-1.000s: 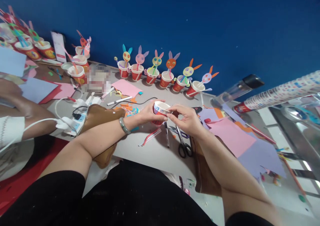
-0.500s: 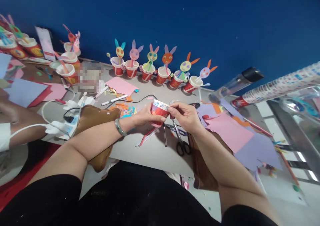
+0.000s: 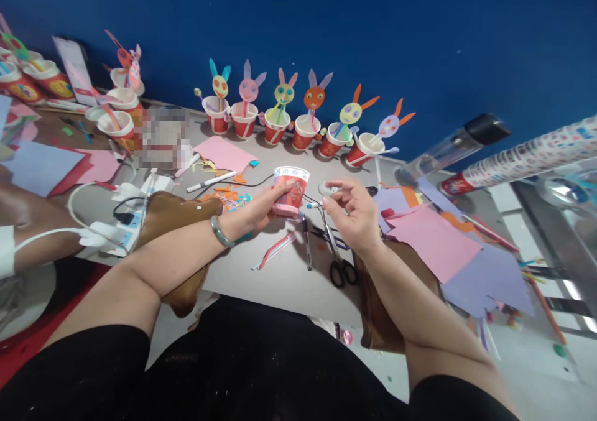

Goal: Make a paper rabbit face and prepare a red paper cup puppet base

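A red paper cup (image 3: 290, 191) with a white rim and blue marks along its edge stands upright in my left hand (image 3: 263, 208), whose fingers wrap its side. To the right, apart from the cup, is my right hand (image 3: 353, 212), its fingers loosely bent and thumb apart, with nothing visible between them. A clear ring, apparently a tape roll (image 3: 325, 188), shows just beyond its fingertips; contact is unclear. Below lie scissors (image 3: 342, 270), a pen (image 3: 306, 244) and red and white strips (image 3: 275, 251).
Several cups with paper rabbit heads (image 3: 306, 132) line the blue wall. Coloured paper (image 3: 433, 240) lies at right beside a stack of cups (image 3: 527, 153). At left are a power strip (image 3: 133, 225), a brown pouch (image 3: 180, 222), paper scraps (image 3: 228, 198) and another person's arm (image 3: 41, 228).
My right hand has let go of the cup's rim and moved slightly right. My left hand has kept the cup, now more upright and a little higher.
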A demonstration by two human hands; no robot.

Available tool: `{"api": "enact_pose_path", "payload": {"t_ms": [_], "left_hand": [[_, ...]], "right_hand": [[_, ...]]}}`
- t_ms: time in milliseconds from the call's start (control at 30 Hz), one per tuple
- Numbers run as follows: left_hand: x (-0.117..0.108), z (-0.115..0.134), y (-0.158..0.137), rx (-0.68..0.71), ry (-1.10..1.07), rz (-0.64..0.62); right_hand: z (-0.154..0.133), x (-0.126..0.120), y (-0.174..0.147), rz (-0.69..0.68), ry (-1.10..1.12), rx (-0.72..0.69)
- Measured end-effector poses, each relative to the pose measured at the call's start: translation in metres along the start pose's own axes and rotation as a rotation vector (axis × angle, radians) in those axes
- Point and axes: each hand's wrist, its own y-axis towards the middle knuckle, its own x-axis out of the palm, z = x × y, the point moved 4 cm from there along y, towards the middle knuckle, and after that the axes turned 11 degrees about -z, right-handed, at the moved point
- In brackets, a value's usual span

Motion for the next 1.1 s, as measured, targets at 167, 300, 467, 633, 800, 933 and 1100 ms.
{"api": "enact_pose_path", "payload": {"t_ms": [167,300,467,633,800,933,1100], "left_hand": [[-0.005,-0.004,0.004,-0.006,0.000,0.011],[-0.003,-0.010,0.004,-0.015,0.023,-0.008],[0.003,-0.012,0.004,0.017,-0.005,-0.024],[0.011,-0.004,0.002,0.144,-0.003,-0.066],[0.014,0.001,0.000,0.190,-0.010,-0.035],[0.008,0.004,0.001,0.258,-0.048,0.049],[-0.002,0.006,0.002,0.228,-0.078,0.094]], "right_hand": [[-0.010,0.026,-0.009,-0.178,-0.188,-0.249],[-0.005,0.037,-0.014,-0.115,-0.305,-0.369],[0.003,0.036,-0.014,-0.087,-0.309,-0.370],[0.002,0.033,-0.014,-0.071,-0.277,-0.402],[-0.001,0.033,-0.017,-0.049,-0.289,-0.461],[-0.004,0.038,-0.022,-0.067,-0.386,-0.564],[-0.010,0.045,-0.030,-0.148,-0.410,-0.653]]}}
